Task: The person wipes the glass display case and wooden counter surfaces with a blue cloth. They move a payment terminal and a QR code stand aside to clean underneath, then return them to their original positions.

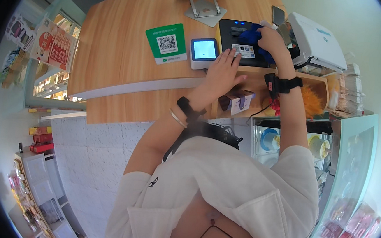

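A black boxy machine with small blue lights and a pale label panel stands on the wooden counter. My right hand grips a bunched blue cloth against the machine's top, toward its right side. Flat, with fingers stretched out, my left hand lies on the machine's near left edge. Just left of those fingertips sits a small white box with a lit screen. Part of the machine's top is hidden under the cloth and my right hand.
A green code sign lies on the wooden counter, left of the screen box. Behind are a metal stand and a phone. A white machine stands right. Below, an open shelf holds an orange fluffy thing; a glass cabinet is nearby.
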`<control>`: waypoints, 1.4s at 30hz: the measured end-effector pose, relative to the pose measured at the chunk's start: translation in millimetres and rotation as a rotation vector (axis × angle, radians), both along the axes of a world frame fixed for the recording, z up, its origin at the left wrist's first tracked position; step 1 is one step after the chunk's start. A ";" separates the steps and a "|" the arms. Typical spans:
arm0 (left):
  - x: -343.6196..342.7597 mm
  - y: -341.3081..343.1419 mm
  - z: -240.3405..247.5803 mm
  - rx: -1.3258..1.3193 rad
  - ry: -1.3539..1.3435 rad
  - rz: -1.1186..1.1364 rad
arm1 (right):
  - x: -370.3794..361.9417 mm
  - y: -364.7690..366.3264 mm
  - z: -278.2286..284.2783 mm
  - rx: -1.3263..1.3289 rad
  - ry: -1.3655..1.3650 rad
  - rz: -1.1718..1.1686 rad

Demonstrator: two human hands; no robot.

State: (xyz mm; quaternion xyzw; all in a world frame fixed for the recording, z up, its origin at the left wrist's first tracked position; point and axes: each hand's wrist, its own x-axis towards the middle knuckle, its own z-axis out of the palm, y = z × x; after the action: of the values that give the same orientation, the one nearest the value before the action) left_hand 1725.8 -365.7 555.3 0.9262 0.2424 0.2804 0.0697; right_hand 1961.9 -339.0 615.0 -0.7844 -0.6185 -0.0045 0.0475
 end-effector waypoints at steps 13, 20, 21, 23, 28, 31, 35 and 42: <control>-5.6 2.7 27.2 -0.483 -0.315 -0.039 | -89.2 -53.4 8.6 0.017 0.082 0.156; -6.6 8.9 18.3 -0.490 -0.552 -0.066 | -82.2 -53.0 14.7 0.018 0.772 0.290; -6.7 5.8 23.4 -0.570 -0.567 -0.070 | -75.8 -60.2 21.2 -0.024 1.001 0.282; -9.9 -2.8 38.3 -0.732 -0.595 -0.077 | -64.0 -84.9 37.8 -0.115 1.459 0.263; -10.8 -0.2 30.6 -0.577 -0.353 -0.109 | -40.9 -146.4 91.9 0.361 1.412 0.123; -16.5 1.0 24.9 -0.426 -0.272 -0.037 | -4.2 -154.0 127.3 0.712 1.053 -0.084; -2.1 -2.0 26.9 -0.357 -0.208 -0.063 | 88.0 -166.6 148.5 0.949 0.081 -0.523; -4.5 -1.6 27.8 -0.465 -0.219 -0.044 | 178.5 -149.9 116.8 0.636 -0.046 -0.743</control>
State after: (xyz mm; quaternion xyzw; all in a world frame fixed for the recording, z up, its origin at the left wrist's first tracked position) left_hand 1721.3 -367.3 583.1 0.8545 0.2713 0.3140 0.3126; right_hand 2140.4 -488.8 731.8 -0.8983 -0.2658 -0.2273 0.2661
